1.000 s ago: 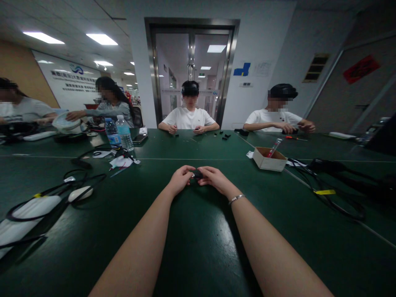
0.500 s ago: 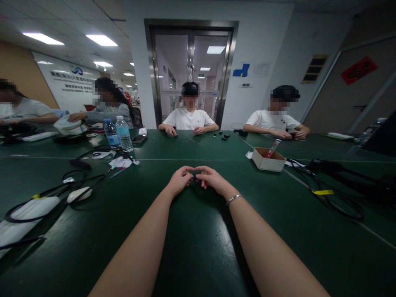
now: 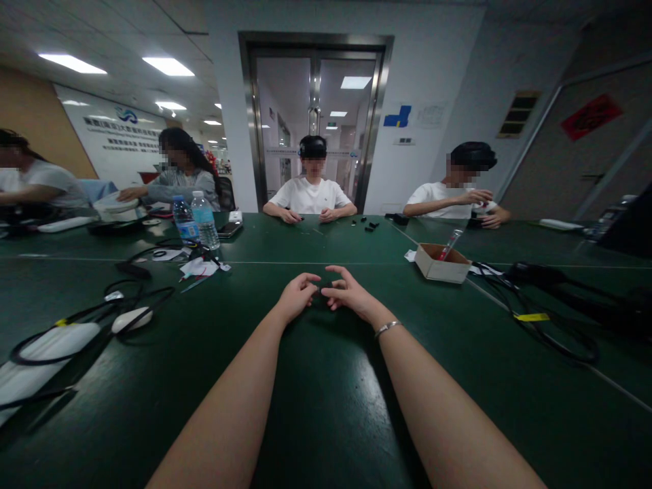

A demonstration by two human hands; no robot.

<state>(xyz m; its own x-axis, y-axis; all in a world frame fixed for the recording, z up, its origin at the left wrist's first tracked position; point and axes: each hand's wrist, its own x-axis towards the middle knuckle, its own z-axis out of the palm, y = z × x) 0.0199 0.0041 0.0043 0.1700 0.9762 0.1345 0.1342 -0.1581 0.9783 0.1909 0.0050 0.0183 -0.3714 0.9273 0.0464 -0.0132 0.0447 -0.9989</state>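
Status of work: part-way, in my judgement, since the piece (image 3: 327, 286) is in the fingers, taken up by both hands at once, and has been neither let go nor laid on the table (image 3: 326, 394). No finished state can be certified: the fingers cover most of the piece, and whether it is a single part or two parts held end to end cannot be told from this view. The left hand (image 3: 297, 297) is curled, thumb and fingertips pinched on the near-left end of the piece. The right hand (image 3: 350, 295) grasps the other end between thumb and lower fingers, its index finger lifted clear and extended toward the left hand without touching it. The piece thus sits directly between the two sets of fingertips. Well to the left of the left hand lies a white mouse (image 3: 132, 320). Farther out on that side are loose papers (image 3: 200, 267); ahead and to the right of the right hand stands a small box (image 3: 442, 263) with a tube (image 3: 451, 243) tilted inside it. Beyond the papers, two bottles (image 3: 205, 223) stand upright beside a phone (image 3: 231, 229). Farther ahead, beyond the right hand, several black bits (image 3: 371, 226) are scattered on the table, and past the hands a co-worker (image 3: 312, 197) sits facing them, forearms resting at the far edge.
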